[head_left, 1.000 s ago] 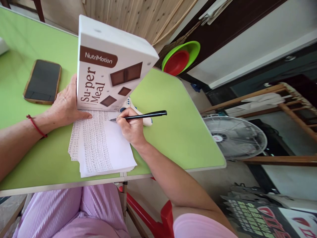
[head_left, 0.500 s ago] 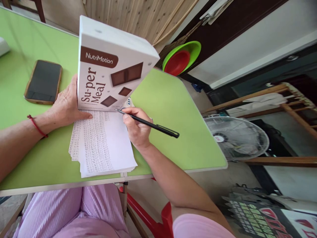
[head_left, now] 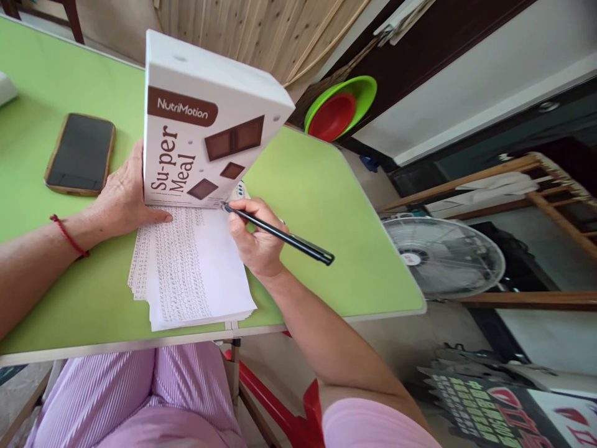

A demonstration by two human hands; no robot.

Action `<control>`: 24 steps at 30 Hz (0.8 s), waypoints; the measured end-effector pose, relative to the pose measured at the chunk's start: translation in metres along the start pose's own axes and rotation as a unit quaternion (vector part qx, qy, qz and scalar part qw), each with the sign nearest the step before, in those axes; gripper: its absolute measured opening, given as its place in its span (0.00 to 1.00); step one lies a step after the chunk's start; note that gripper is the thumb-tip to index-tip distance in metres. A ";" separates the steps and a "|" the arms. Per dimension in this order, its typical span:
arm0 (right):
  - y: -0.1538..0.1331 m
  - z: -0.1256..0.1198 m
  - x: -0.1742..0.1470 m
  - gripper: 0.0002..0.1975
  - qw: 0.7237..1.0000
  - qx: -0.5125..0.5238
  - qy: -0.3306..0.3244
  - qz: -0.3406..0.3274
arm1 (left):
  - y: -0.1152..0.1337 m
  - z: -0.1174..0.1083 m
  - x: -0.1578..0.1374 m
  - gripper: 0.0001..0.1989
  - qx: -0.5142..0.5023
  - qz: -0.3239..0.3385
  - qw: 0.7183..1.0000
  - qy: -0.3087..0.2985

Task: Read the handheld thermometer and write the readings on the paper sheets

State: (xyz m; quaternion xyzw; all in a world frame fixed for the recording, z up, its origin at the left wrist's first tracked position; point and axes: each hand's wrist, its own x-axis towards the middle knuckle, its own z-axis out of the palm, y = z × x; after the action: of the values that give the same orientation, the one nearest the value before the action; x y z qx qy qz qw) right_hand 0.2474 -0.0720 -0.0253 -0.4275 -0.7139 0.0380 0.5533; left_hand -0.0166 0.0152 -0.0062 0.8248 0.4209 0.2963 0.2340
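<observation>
My right hand [head_left: 259, 239] is closed around a black pen [head_left: 284, 236], its tip at the lower front edge of a white box [head_left: 186, 149] marked "NutriMotion Su-per Meal". The box stands upright on a stack of paper [head_left: 224, 274]. My left hand [head_left: 124, 193] grips the box at its lower left edge. Its thumb lies in front along the bottom, touching the paper, while the other fingers are partly hidden behind the box. Rows of small handwriting cover the left part of the top sheet; blank paper shows on the right. More written sheets stick out at the left.
A phone in a brown case [head_left: 80, 152] lies on the green table [head_left: 336, 249], left of my left hand. Beyond the table's right edge stands a fan [head_left: 443, 258]. Green and red basins [head_left: 333, 115] are farther back, and a red stool [head_left: 280, 407] is below.
The pen has shifted slightly in my right hand, its tip now a little farther right along the box's lower edge. The whole view has drifted slightly; my left hand stays at the box.
</observation>
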 end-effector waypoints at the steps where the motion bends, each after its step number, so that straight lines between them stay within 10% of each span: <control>1: 0.001 0.000 0.000 0.05 1.000 0.004 0.002 0.008 | 0.001 0.000 0.000 0.59 0.002 -0.003 1.000 0.001; 24: -0.002 0.004 0.004 0.28 0.995 0.011 0.041 0.095 | 0.001 -0.002 0.000 0.57 -0.011 0.009 1.000 -0.003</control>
State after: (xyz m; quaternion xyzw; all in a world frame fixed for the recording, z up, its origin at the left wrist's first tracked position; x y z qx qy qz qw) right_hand 0.2425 -0.0691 -0.0230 -0.4884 -0.6462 0.0808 0.5809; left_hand -0.0174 0.0148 -0.0044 0.8267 0.4094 0.3007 0.2418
